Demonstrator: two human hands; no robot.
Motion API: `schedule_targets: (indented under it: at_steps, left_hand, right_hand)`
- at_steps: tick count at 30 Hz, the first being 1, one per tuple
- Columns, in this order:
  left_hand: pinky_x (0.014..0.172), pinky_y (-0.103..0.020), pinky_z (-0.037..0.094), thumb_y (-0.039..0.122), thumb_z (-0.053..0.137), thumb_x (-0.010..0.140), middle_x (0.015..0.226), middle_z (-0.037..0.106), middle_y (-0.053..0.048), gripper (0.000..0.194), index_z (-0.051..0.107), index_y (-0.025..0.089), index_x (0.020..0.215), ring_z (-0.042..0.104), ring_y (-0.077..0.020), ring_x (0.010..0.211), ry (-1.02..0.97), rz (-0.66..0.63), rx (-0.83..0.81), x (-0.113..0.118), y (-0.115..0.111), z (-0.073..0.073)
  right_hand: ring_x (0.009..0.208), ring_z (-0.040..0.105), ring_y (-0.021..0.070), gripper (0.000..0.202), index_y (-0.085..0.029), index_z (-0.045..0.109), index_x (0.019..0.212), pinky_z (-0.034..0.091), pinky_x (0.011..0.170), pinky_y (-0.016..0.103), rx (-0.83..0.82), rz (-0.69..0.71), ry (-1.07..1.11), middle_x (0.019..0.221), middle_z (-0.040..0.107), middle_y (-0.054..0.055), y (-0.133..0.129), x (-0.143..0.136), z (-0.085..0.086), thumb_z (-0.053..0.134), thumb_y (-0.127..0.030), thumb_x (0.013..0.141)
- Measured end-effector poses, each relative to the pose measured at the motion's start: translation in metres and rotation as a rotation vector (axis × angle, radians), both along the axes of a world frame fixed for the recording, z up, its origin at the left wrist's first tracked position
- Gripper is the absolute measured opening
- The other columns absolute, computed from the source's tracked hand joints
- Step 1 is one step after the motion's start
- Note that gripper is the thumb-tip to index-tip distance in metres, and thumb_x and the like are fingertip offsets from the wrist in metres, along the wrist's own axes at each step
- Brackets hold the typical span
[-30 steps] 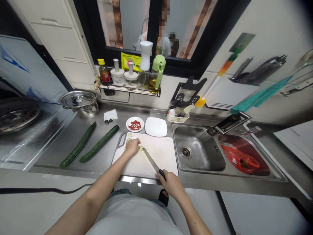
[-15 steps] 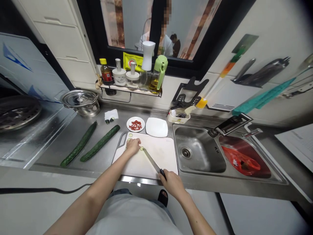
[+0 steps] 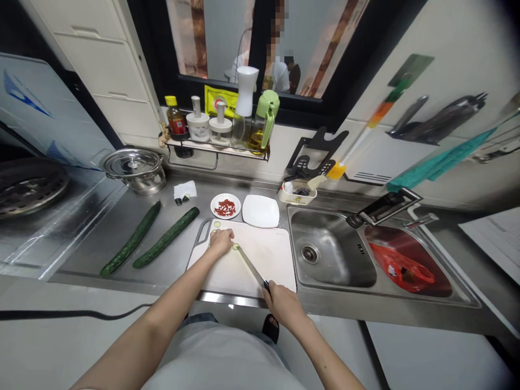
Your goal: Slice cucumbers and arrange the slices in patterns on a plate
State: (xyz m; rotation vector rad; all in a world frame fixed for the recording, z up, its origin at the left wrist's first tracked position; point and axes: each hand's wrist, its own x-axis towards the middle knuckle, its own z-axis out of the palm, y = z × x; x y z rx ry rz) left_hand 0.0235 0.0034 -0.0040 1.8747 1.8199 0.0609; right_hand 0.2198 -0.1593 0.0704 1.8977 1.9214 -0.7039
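On the white cutting board (image 3: 270,254) my left hand (image 3: 221,242) is at the upper left, fingers bent downward and mostly hidden beneath it. What lies under those fingers I cannot make out. Thin pale-green cucumber slices show beside it, one slice (image 3: 217,223) just beyond the hand. My right hand (image 3: 284,303), closed round the black handle, holds a kitchen knife (image 3: 252,267) at the board's near edge. Its blade points up and left, and the tip meets another cucumber slice (image 3: 236,246) close to my left hand.
Two whole cucumbers (image 3: 130,239) lie left of the board. Behind it stand a plate of chopped red pieces (image 3: 225,214) and a white square dish (image 3: 260,210). A sink (image 3: 325,265) is at right, a lidded pot (image 3: 138,170) at far left, a condiment rack (image 3: 219,149) above.
The knife handle and my right hand have shifted very slightly left. My left hand and the slices look almost the same.
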Motion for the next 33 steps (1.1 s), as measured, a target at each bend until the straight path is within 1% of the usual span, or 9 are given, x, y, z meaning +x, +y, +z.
schedule_targets:
  at_steps: [12,20,24,28,33]
  left_hand:
    - [0.090,-0.034,0.034,0.024,0.066,0.074,0.095,0.071,-0.003,0.017,0.064,0.025,0.091,0.057,-0.0234,0.103,0.004,-0.009,0.001,0.001,0.002,-0.003]
    - [0.092,-0.035,0.033,0.024,0.066,0.074,0.097,0.070,-0.003,0.017,0.063,0.025,0.090,0.056,-0.0242,0.105,0.008,-0.015,0.000,0.001,0.003,-0.005]
    - [0.092,-0.036,0.033,0.023,0.065,0.074,0.097,0.070,-0.002,0.016,0.063,0.025,0.090,0.056,-0.0244,0.105,0.007,-0.017,-0.004,0.001,0.002,-0.004]
    - [0.092,-0.037,0.033,0.025,0.064,0.075,0.098,0.070,-0.003,0.016,0.063,0.025,0.090,0.055,-0.0253,0.106,0.018,-0.015,-0.007,0.001,0.002,-0.002]
    - [0.092,-0.037,0.033,0.026,0.065,0.075,0.098,0.070,-0.003,0.017,0.063,0.026,0.091,0.056,-0.0246,0.106,0.035,-0.014,-0.012,0.002,0.001,-0.001]
  right_hand:
    - [0.093,0.065,0.0239,0.031,-0.016,0.058,0.105,0.041,0.070,0.029,-0.011,0.015,0.039,0.099,0.069,0.014,0.007,0.002,-0.002,0.034,-0.034,0.095]
    - [0.093,0.065,0.0252,0.035,-0.015,0.059,0.104,0.041,0.070,0.030,0.012,0.046,0.052,0.098,0.069,0.014,0.010,0.004,-0.005,0.031,-0.035,0.095]
    - [0.094,0.065,0.0248,0.035,-0.015,0.059,0.104,0.041,0.071,0.030,0.014,0.034,0.063,0.099,0.069,0.015,0.011,0.003,-0.004,0.032,-0.034,0.095]
    - [0.096,0.064,0.0246,0.034,-0.014,0.059,0.107,0.041,0.072,0.030,-0.008,0.017,0.058,0.103,0.068,0.015,0.013,0.000,0.000,0.033,-0.033,0.095]
    - [0.097,0.064,0.0245,0.035,-0.015,0.059,0.109,0.041,0.072,0.029,-0.016,0.026,0.051,0.101,0.068,0.015,0.014,-0.001,0.002,0.033,-0.034,0.095]
